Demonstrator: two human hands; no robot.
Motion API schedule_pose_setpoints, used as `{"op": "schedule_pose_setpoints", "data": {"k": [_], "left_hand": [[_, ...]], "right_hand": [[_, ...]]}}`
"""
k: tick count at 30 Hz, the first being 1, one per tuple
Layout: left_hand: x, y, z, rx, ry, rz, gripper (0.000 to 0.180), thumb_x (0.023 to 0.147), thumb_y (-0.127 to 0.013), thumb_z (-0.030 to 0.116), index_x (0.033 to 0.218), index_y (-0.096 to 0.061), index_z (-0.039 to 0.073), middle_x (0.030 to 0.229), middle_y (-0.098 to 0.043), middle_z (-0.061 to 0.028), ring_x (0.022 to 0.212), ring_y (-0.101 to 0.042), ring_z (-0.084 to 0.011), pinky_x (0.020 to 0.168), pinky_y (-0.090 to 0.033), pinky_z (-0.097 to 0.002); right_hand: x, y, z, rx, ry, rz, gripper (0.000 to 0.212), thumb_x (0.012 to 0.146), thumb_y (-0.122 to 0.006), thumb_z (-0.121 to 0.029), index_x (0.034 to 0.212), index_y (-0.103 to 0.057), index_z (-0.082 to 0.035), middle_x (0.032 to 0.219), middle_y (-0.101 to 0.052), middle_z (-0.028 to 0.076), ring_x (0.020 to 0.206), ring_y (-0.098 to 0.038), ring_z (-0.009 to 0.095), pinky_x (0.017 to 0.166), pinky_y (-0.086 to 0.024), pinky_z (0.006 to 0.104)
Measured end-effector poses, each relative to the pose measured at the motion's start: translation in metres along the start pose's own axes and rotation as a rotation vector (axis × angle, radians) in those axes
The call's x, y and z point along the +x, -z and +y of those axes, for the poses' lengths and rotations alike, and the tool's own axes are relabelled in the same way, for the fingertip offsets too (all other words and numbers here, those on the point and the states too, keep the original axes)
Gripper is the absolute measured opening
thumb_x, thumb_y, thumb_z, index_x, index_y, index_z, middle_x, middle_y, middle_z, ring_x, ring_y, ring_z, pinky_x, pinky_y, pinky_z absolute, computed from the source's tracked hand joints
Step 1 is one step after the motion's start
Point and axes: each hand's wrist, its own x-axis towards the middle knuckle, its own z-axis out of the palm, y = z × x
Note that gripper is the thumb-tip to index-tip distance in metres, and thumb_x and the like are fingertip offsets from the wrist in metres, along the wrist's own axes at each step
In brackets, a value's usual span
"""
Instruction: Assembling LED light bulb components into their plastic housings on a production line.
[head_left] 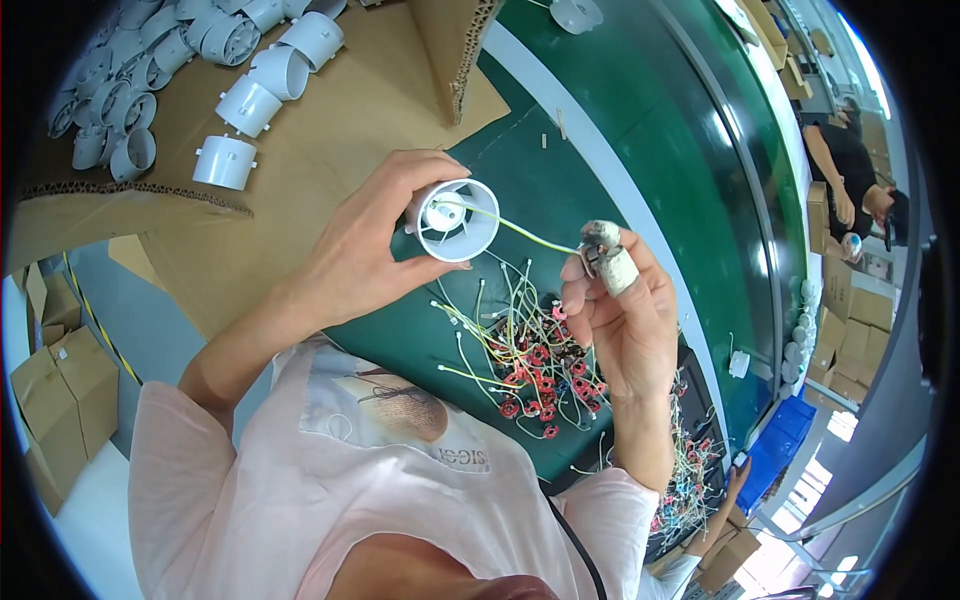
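Note:
My left hand (385, 225) is wrapped round a white round plastic housing (487, 222), its spoked open end facing up. From the hub in its middle a thin yellow-green wire (535, 238) runs across to my right hand (625, 310). The thumb and fingers of that hand pinch the wire's far end; whatever small part sits there is mostly hidden. Worn, dirty white coverings wrap two of its fingertips. Beneath and between the hands, a pile of small red and black parts with thin wires (540, 375) lies on the green work surface (530, 105).
A cardboard box (330, 130) at the far left holds many more white housings (225, 162). Beyond a pale rail runs a green belt (650, 110) with a white part (739, 363). A dark tray of wired parts (690, 480), a blue bin (780, 450) and other people are at right.

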Motion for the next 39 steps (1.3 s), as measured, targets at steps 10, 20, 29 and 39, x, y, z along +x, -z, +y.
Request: {"op": "schedule_pose_setpoints", "data": {"k": [10, 20, 29, 39], "left_hand": [[0.004, -0.015, 0.009, 0.292, -0.265, -0.008, 0.066, 0.059, -0.078, 0.005, 0.118, -0.048, 0.006, 0.114, -0.052, -0.0118, 0.098, -0.054, -0.0280, 0.078, -0.048, -0.0369], [0.007, -0.022, 0.022, 0.200, -0.204, -0.052, 0.063, 0.062, -0.077, 0.003, 0.120, -0.051, 0.003, 0.119, -0.051, -0.0146, 0.103, -0.056, -0.0317, 0.085, -0.048, -0.0364], [0.020, -0.030, 0.024, 0.158, -0.133, -0.083, 0.063, 0.064, -0.075, 0.001, 0.122, -0.052, 0.003, 0.120, -0.051, -0.0144, 0.103, -0.056, -0.0287, 0.083, -0.049, -0.0330], [0.017, -0.041, 0.019, 0.066, -0.118, 0.018, 0.061, 0.062, -0.075, 0.000, 0.119, -0.054, 0.006, 0.113, -0.053, -0.0108, 0.094, -0.058, -0.0239, 0.072, -0.051, -0.0300]], "right_hand": [[-0.015, -0.021, 0.015, -0.108, -0.021, -0.068, 0.028, 0.088, -0.057, -0.007, 0.114, -0.051, 0.003, 0.086, -0.060, 0.012, 0.071, -0.060, 0.014, 0.051, -0.047, 0.0208], [-0.006, -0.013, 0.013, -0.920, 0.431, -0.020, 0.030, 0.081, -0.057, 0.010, 0.110, -0.053, 0.004, 0.097, -0.060, 0.011, 0.079, -0.059, 0.014, 0.069, -0.049, 0.0247], [0.021, -0.003, 0.015, -1.165, 0.908, -0.028, 0.037, 0.065, -0.066, 0.008, 0.100, -0.055, 0.001, 0.082, -0.057, 0.009, 0.071, -0.054, 0.024, 0.061, -0.043, 0.0334], [0.022, -0.001, 0.011, -1.280, 0.946, -0.018, 0.030, 0.063, -0.068, 0.006, 0.090, -0.057, -0.002, 0.092, -0.057, 0.013, 0.072, -0.054, 0.026, 0.061, -0.040, 0.0335]]}}
